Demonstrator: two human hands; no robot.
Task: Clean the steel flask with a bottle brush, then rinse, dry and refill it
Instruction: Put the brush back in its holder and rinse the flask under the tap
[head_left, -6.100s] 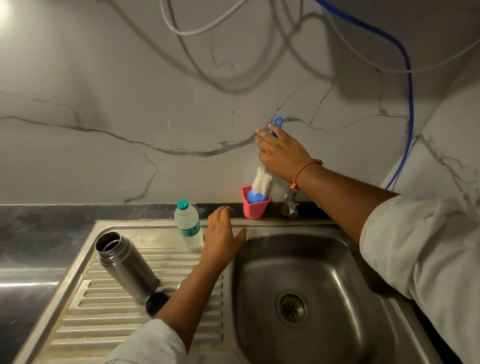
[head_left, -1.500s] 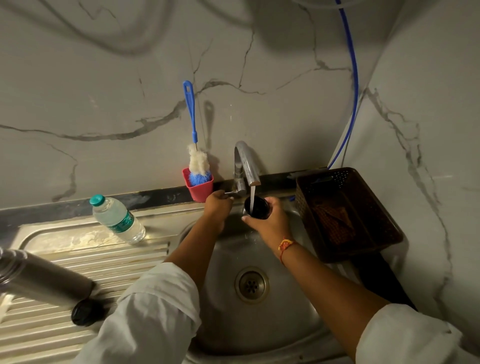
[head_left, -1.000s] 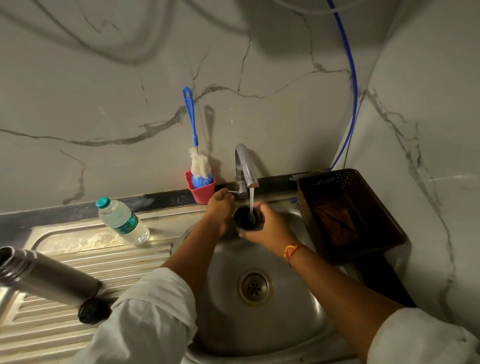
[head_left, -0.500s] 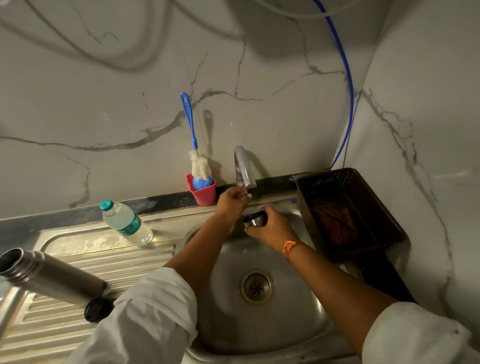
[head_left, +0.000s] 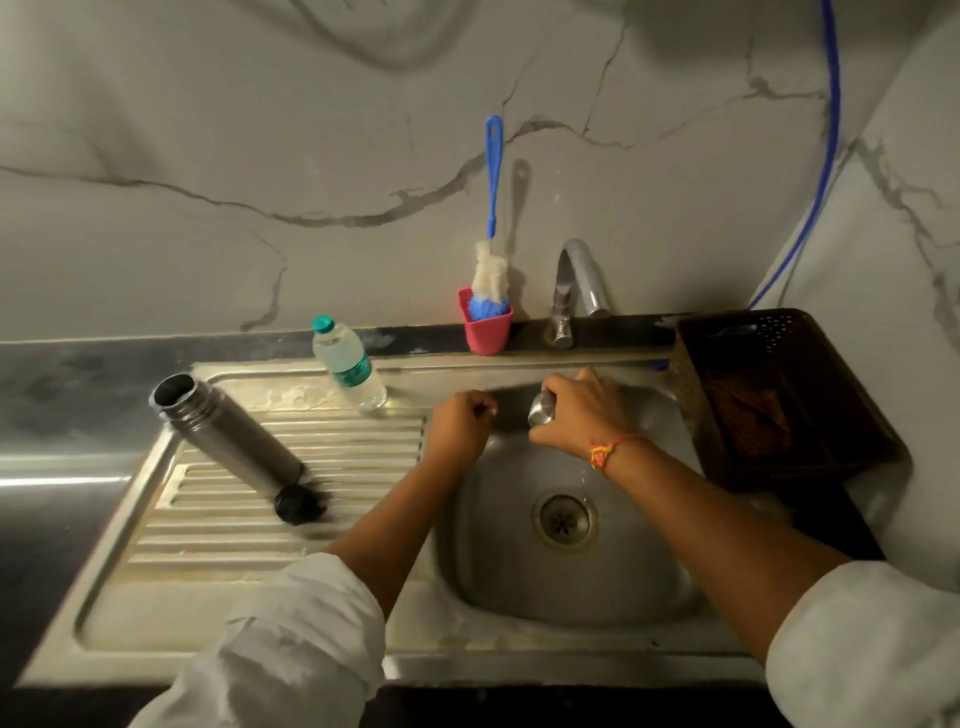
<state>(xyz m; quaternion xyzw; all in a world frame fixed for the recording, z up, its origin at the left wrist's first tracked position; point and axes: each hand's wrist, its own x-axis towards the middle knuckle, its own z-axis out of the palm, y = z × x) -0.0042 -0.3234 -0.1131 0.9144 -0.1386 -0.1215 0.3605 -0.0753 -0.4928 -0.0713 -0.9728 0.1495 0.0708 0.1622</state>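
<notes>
Head view looks down on a steel sink (head_left: 519, 654) set in the tabletop (head_left: 62, 395). Far left, on the draining board (head_left: 363, 441), the steel flask (head_left: 228, 434) seems to stand on its base with its open mouth uppermost. The wide lens slants its long axis up and to the left. A black cap (head_left: 297, 504) sits just beside its foot. Further along comes a water bottle (head_left: 349, 364), then the bottle brush (head_left: 491, 270), upright in a red cup (head_left: 485, 330) by the wall. The left hand (head_left: 460, 423) hovers at the basin's left edge, fingers curled in on nothing. The right hand (head_left: 582, 415), over the basin, is wrapped round a small steel cup (head_left: 540, 409). So the flask lies left of both hands, well apart from the right and nearer the left, which I judge the natural one to fetch it.
</notes>
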